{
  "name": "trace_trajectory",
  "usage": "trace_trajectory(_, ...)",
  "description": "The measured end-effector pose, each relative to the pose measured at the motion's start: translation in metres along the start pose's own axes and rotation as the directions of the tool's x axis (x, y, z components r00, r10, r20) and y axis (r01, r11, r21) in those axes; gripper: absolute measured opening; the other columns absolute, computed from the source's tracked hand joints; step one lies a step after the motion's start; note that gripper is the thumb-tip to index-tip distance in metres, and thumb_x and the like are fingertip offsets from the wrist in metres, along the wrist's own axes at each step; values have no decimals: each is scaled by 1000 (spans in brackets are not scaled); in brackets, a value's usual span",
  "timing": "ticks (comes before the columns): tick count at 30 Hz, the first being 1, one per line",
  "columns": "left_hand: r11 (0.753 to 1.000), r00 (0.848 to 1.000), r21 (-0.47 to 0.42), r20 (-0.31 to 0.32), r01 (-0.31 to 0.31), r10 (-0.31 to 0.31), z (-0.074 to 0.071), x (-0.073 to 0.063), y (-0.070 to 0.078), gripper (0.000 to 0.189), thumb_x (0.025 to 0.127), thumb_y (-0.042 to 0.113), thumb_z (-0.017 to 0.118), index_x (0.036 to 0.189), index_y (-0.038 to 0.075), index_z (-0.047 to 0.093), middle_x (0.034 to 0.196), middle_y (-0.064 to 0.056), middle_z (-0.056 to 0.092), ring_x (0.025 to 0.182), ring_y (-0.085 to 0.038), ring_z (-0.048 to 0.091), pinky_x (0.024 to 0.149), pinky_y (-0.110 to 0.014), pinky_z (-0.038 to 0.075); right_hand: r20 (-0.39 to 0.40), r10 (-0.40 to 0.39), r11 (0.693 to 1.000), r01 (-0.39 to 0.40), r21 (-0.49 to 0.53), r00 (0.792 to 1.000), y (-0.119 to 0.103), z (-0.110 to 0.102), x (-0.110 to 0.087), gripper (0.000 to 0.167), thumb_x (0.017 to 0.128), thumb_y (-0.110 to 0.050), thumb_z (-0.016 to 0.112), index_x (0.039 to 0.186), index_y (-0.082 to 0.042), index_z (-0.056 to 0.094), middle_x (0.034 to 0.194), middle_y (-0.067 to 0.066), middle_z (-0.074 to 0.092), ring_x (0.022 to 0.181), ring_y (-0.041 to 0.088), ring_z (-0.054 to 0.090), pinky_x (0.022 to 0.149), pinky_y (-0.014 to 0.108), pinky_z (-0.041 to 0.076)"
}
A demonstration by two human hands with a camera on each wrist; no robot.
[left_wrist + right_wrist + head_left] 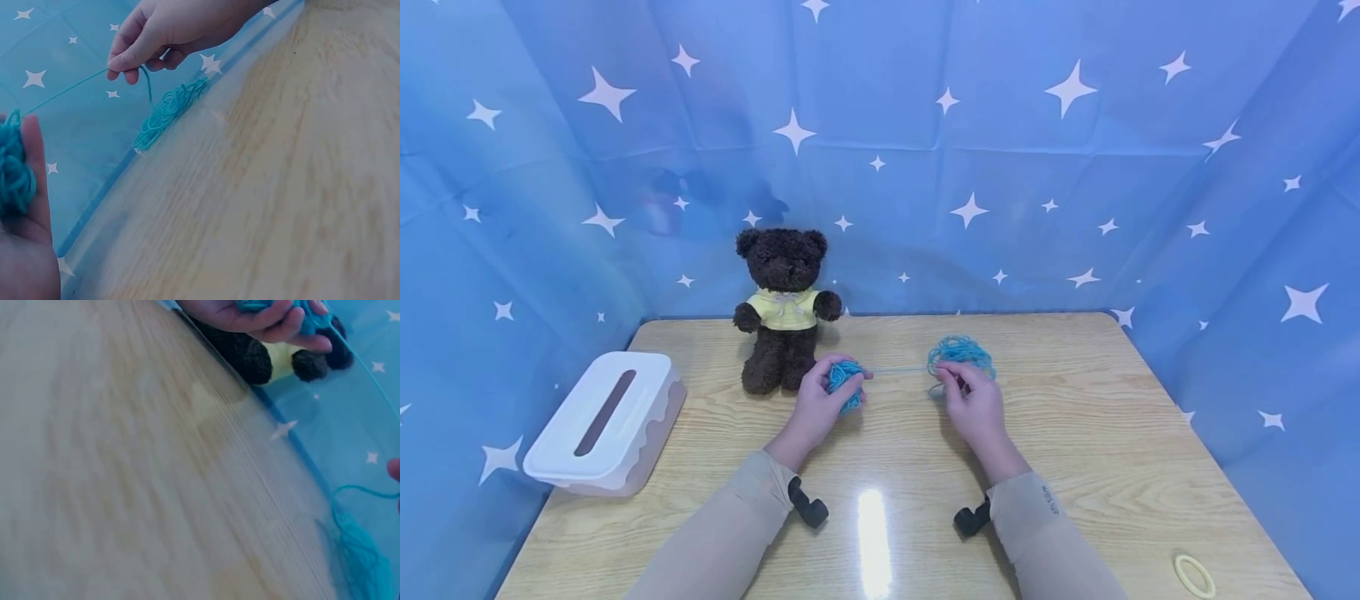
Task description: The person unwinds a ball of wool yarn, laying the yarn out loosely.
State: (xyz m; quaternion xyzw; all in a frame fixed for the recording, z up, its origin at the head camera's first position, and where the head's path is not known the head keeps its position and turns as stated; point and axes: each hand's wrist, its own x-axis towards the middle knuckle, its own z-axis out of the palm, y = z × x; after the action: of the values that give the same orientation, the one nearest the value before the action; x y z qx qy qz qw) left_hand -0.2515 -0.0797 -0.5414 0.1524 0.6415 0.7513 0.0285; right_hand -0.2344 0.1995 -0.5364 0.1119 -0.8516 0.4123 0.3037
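A wound bundle of blue yarn (844,385) is gripped in my left hand (820,404), thumb across its near side. From it a single strand (898,369) runs taut to my right hand (976,408), which pinches it between thumb and fingertips. Behind and just beyond the right hand, a loose heap of the same yarn (961,350) lies on the table. In the left wrist view the yarn heap (172,112) sits below the right hand (165,31), and a short piece of strand hangs down from the pinching fingers.
A brown teddy bear (784,312) in a yellow top stands at the back, left of centre. To the left is a white lidded box (606,421) with a slot in its top. A pale yellow ring (1195,576) lies near the front right. Starred blue curtains (887,208) surround the table.
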Motion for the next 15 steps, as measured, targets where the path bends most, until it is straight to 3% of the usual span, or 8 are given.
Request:
trace_trajectory(2,1000,999,25,-35,0,1,0,0,0,39,107,15,74,136,-4,56,108,-7,78,86,-36,76,76,-32,67,15,-8,1000,9,-16,1000,1,-2,-1,11,102,-9,79,111,-7,85,94,8,81,77,12,62,66,13,46)
trace_trajectory(4,999,999,45,-50,7,-5,0,0,1,36,106,15,75,135,2,57,101,-1,73,82,-24,74,73,-29,64,38,-12,999,13,-35,999,3,-3,-2,12,102,-10,79,112,-7,85,94,8,81,78,13,63,67,16,48)
trace_trajectory(8,1000,1000,-4,13,11,-11,0,-2,3,36,109,14,71,140,6,55,96,-2,69,78,-18,70,71,-33,66,87,-7,998,12,-55,996,2,-5,-3,13,103,-13,78,114,-8,85,97,7,81,80,14,65,67,23,52)
trace_trajectory(11,997,999,-72,51,13,-10,0,-3,4,35,110,13,69,136,-5,54,95,-7,69,78,-19,72,73,-36,69,96,-10,998,16,-61,995,2,-5,-3,13,104,-13,78,113,-8,85,97,7,82,81,15,66,67,25,53)
trace_trajectory(15,993,999,-117,47,10,-5,1,-3,5,29,110,11,66,121,-9,48,120,-10,69,80,-17,71,69,-30,66,93,-16,998,22,-65,996,2,-5,-4,13,103,-12,78,113,-7,85,98,7,82,80,14,65,67,24,52)
